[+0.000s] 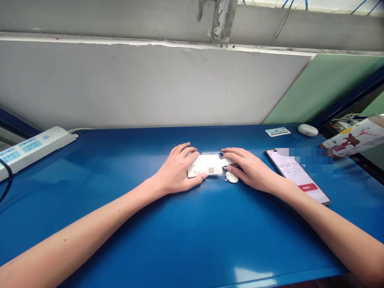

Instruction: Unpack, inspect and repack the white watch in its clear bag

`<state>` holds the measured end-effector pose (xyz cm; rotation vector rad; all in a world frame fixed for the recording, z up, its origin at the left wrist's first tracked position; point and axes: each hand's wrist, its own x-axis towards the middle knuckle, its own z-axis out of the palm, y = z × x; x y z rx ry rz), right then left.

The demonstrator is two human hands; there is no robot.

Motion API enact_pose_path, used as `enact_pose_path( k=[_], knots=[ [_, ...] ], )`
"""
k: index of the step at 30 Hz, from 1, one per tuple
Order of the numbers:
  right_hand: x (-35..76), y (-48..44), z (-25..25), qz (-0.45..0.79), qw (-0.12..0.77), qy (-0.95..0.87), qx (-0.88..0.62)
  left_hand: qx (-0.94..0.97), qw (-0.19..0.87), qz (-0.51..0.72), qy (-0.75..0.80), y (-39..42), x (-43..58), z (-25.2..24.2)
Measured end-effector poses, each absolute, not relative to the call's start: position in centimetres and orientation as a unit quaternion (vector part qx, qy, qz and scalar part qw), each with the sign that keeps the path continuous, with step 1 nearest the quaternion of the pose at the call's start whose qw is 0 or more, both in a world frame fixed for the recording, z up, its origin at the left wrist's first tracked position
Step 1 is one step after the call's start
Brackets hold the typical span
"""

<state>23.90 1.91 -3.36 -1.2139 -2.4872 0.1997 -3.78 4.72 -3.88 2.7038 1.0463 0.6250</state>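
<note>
A flat white rectangular thing with a small QR-like square (pixel 207 165) lies low over the blue table, its edge partly looking like clear plastic. My left hand (pixel 181 168) is closed round its left end, thumb along the near edge and fingers over the far side. At the other end, my right hand (pixel 247 168) pinches a narrow white strip (pixel 228 161) that meets the rectangle. Whether the strip is part of it I cannot tell. Just under my right fingers is a round white tag (pixel 232 177) with a small metal clasp.
A phone (pixel 300 176) showing a timer lies beside my right forearm. Behind it are a printed card (pixel 277 132) and a white earbud case (pixel 308 130). A printed paper cup or tub (pixel 357 138) leans in at the right. A power strip (pixel 36 148) lies at the left.
</note>
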Motion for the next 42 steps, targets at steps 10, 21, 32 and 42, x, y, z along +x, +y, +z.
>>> enact_pose_path(
  k=[10,21,32,42],
  knots=[
    [24.8,2.2,-2.5,0.019,0.254,-0.817,-0.517,0.902,0.098,0.224,0.355,4.9,-4.1,-3.8],
    [25.3,2.8,-2.0,-0.084,0.415,-0.724,-0.545,0.913,0.078,0.224,0.331,4.7,-3.7,-3.7],
    [24.4,2.5,-2.9,-0.039,0.440,-0.728,-0.525,0.892,0.125,0.224,0.372,4.5,-4.2,-3.6],
    [23.5,1.6,-2.3,-0.006,0.421,-0.779,-0.464,0.854,0.124,0.336,0.377,4.4,-4.1,-3.0]
  ],
)
